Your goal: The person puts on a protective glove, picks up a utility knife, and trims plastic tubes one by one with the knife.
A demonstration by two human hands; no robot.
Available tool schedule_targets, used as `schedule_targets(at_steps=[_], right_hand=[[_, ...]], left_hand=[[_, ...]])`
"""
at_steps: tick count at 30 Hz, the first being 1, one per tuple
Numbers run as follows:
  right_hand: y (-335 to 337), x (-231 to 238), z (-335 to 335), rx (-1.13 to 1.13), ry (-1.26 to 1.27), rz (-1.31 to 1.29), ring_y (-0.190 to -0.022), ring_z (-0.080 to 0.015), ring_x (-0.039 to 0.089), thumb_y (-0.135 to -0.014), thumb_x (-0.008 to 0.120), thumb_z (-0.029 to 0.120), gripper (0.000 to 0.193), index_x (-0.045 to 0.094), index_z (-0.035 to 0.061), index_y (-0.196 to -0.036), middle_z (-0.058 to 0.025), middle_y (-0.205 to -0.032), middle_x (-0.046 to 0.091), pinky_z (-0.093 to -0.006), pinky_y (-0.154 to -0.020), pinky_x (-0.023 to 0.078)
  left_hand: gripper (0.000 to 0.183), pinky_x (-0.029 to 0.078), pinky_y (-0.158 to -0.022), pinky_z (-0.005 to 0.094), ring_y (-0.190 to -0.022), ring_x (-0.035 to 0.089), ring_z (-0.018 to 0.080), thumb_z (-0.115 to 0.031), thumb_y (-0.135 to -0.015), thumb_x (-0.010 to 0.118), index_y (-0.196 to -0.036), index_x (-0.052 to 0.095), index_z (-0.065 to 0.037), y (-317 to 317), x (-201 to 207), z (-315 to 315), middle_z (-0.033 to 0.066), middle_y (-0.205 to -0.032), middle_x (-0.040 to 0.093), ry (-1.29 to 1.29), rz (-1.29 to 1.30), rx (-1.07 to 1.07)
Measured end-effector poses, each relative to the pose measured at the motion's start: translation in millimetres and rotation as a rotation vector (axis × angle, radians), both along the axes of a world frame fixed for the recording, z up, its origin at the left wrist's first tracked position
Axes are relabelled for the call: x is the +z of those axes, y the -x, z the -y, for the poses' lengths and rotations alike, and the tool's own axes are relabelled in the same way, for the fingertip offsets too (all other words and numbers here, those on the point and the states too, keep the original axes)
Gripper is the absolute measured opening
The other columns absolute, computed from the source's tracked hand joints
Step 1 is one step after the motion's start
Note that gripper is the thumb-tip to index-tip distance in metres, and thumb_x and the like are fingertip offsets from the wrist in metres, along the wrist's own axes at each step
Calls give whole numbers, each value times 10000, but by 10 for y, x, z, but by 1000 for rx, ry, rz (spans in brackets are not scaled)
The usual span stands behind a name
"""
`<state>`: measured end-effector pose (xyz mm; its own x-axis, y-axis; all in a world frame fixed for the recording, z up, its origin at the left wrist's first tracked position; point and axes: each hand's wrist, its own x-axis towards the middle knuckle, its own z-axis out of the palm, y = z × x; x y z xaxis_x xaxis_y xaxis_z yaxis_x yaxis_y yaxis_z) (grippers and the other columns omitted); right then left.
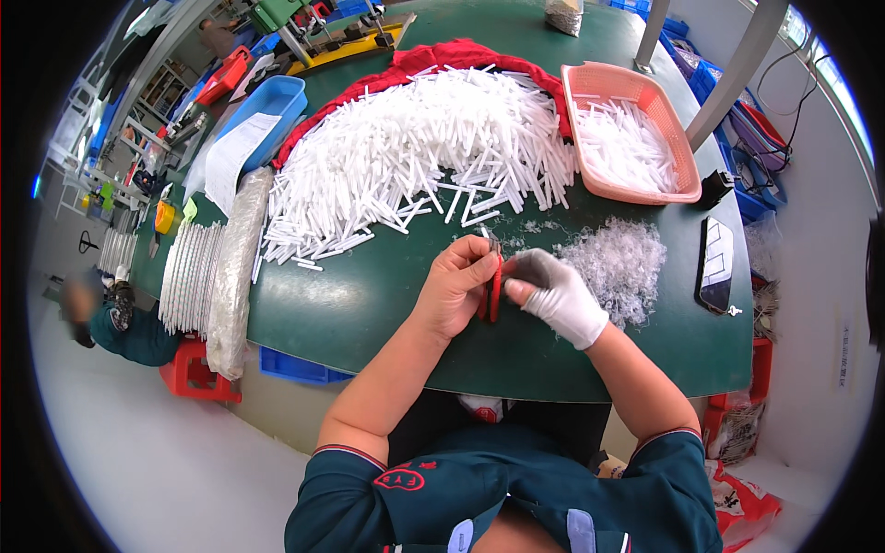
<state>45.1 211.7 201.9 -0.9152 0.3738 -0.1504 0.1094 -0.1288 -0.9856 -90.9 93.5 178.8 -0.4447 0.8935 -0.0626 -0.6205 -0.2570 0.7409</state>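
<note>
Fingers of the bare left hand: are pinching a red-handled tool between thumb and forefinger, near the tool's upper end. Its handles are pointing down toward the wearer, above the near part of the green counter.

Right hand, one, in a white glove with the thumb bare: is curling just beside the tool. Its fingertips are partly hiding behind it; whether they are gripping anything, one cannot tell.

White tubes, short, a large heap: are spreading across the counter beyond the hands, with loose pieces straying at the near edge.

Red cloth, one: is bordering the heap along its far side.

Pink basket, one: is standing right of the heap and holding more white tubes.

Clear shavings, one fluffy pile: are lying right of the gloved hand.

Dark phone, one: is lying near the counter's right edge, a small charm showing at its lower corner.

Blue tray, one: is standing left of the heap, a paper sheet draping over its near side.

Plastic-wrapped bundle, one, long: is lying on the left, just beside a row of pale rods.

Co-worker, one, dark green clothing: is sitting at far left.
</note>
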Motion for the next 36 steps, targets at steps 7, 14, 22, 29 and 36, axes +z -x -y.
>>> schedule_targets(at_steps=[7,14,22,29,36], right_hand=[[15,-55,147,39,-103,57,-917,-123,573,-870,667,171,365,539,-42,-1137,-102,-1022,633,-278,-840,474],[11,-3,117,-10,156,-30,-936,-112,540,-944,544,155,309,505,-28,-1189,-66,-1015,603,-256,-847,439],[-31,103,117,-35,507,-122,-744,-218,613,-940,514,238,275,439,12,-1077,-125,-893,592,-347,-686,515],[-36,99,35,-39,387,-35,-490,-76,361,-975,484,296,248,490,49,-1003,11,-648,421,-225,-450,283],[-51,146,37,-91,323,-25,-442,-80,339,-968,503,299,259,517,44,-921,14,-566,404,-221,-422,273]], left_hand=[[89,416,-776,227,-822,512,78,-88,-859,664,-868,578,-65,-148,53,-45,-13,-911,540,76,-181,93],[417,383,-723,225,-788,476,80,-403,-989,422,-930,605,-33,-26,14,-39,1,-887,563,71,-471,181],[447,399,-692,233,-753,500,88,-412,-1000,381,-927,611,-35,37,-18,-29,20,-854,588,140,-437,246],[398,398,-669,216,-717,493,76,-358,-1004,406,-918,604,-25,44,-35,-47,16,-808,576,167,-575,278],[339,396,-627,208,-685,481,64,-306,-996,451,-917,601,-12,16,-48,-53,14,-769,565,136,-769,342]])
